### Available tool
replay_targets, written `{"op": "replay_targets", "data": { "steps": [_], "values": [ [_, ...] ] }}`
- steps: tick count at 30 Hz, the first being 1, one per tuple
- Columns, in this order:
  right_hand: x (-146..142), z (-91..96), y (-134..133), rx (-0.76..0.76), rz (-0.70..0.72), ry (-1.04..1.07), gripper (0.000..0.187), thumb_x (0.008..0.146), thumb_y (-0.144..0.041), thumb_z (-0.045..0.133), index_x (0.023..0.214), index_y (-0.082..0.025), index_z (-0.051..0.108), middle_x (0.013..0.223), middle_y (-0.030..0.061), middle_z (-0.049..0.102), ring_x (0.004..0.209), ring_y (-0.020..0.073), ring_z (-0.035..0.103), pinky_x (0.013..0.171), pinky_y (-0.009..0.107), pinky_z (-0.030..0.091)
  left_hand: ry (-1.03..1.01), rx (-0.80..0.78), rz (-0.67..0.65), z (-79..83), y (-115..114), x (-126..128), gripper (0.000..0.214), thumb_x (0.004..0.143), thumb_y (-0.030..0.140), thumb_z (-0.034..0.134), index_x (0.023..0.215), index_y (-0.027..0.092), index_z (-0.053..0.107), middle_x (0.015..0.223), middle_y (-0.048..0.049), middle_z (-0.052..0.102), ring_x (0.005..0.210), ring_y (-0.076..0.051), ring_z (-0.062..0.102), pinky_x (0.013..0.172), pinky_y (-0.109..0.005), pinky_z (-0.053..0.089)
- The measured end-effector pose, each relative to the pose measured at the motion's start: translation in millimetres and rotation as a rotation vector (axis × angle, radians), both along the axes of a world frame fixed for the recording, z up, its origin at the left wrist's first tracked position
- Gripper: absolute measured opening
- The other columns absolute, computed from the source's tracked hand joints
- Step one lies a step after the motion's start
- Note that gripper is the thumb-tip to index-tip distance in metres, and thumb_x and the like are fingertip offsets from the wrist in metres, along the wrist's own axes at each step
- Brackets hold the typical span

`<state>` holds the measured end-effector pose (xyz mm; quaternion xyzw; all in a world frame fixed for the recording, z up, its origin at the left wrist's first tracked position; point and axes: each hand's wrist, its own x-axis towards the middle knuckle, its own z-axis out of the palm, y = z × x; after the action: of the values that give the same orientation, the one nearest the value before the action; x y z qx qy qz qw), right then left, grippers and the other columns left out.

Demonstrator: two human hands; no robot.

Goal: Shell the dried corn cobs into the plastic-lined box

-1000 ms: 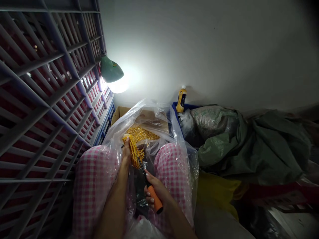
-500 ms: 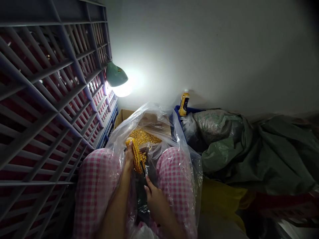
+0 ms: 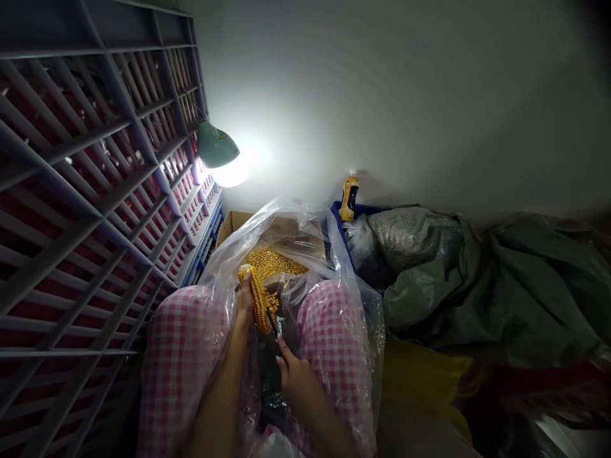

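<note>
My left hand [image 3: 245,302] grips a yellow corn cob [image 3: 258,299], held upright between my knees in pink checked trousers. My right hand [image 3: 293,372] is closed round a tool whose dark shaft [image 3: 272,324] points up against the lower end of the cob; its handle is hidden inside my fist. Beyond the cob a clear plastic bag [image 3: 329,248] lines a cardboard box [image 3: 233,222] holding a heap of loose corn kernels [image 3: 277,259].
Stacked grey and red plastic crates [image 3: 90,210] wall off the left. A green lamp [image 3: 217,145] shines on the white wall. An orange drink bottle [image 3: 349,195] stands on a blue crate [image 3: 363,208]. Green sacks and cloth [image 3: 477,280] pile up at right.
My right hand has pushed forward toward the cob, so the tool's orange handle no longer shows. The cob has stayed in my left hand.
</note>
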<state>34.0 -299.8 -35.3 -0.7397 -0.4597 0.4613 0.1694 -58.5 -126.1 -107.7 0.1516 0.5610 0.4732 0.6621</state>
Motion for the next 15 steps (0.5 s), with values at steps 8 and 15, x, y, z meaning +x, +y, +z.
{"op": "replay_targets", "data": {
  "steps": [8, 15],
  "values": [
    [15, 10.2, 14, -0.365, -0.327, 0.806, 0.052, 0.091, -0.041, 0.030, 0.141, -0.026, 0.026, 0.046, -0.0075, 0.041, 0.032, 0.0084, 0.032, 0.037, 0.018, 0.030, 0.013, 0.006, -0.020, 5.4, -1, -1, 0.049, 0.073, 0.062, 0.048, 0.075, 0.014, 0.057, 0.048, -0.0036, 0.058, 0.039, -0.017, 0.055, 0.039, -0.027, 0.044],
    [7, 10.8, 10, -0.153, -0.145, 0.325, 0.048, 0.089, -0.036, 0.038, 0.136, -0.024, 0.038, 0.053, -0.0006, 0.054, 0.043, 0.0137, 0.049, 0.048, 0.024, 0.039, 0.002, -0.004, -0.012, 5.1, -1, 1, 0.050, 0.071, 0.063, 0.050, 0.074, 0.013, 0.057, 0.047, -0.0035, 0.057, 0.039, -0.018, 0.055, 0.040, -0.028, 0.046]
  ]
}}
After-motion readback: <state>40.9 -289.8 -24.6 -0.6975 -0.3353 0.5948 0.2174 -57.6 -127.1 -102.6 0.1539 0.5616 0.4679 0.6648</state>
